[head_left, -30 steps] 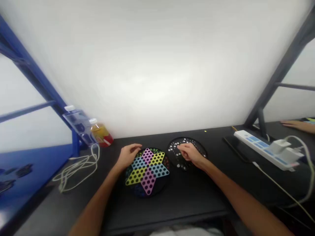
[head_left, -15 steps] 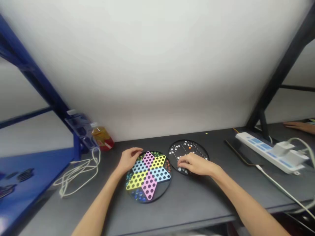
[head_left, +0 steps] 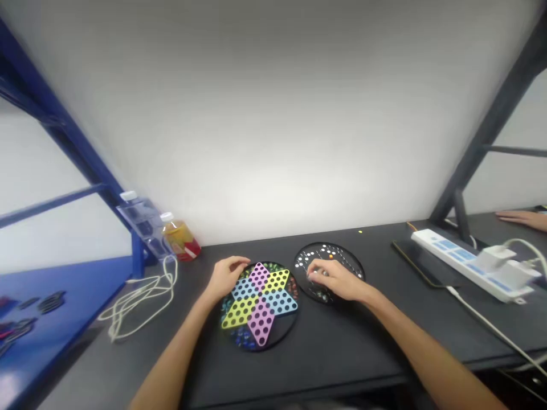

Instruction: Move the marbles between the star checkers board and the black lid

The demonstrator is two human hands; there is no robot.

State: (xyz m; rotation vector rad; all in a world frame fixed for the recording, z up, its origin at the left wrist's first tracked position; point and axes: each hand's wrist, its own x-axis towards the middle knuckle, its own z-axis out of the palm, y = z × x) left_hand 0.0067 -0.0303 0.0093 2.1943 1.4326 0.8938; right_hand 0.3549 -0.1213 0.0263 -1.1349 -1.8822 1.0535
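Star board (head_left: 260,296): 8 o'clock from the right hand (head_left: 337,282), nearer the left; round, its pink points (head_left: 261,323) aligned 12 to 6
Black board (head_left: 316,258): under the right hand, at the star board's 2 o'clock
Right fingers: curled, tips near the thumb; cannot tell whether they grip a piece
Left hand (head_left: 225,277): loosely curved, nothing visible inside, beside the star board's 10 o'clock rim

Wall (head_left: 273,171): brightest low in the middle, dim grey at top
Blue tabletop (head_left: 81,313): pale glare, lower left
Marbles (head_left: 245,338): blurred
Desk (head_left: 342,347): shadow beside the left forearm (head_left: 180,341)
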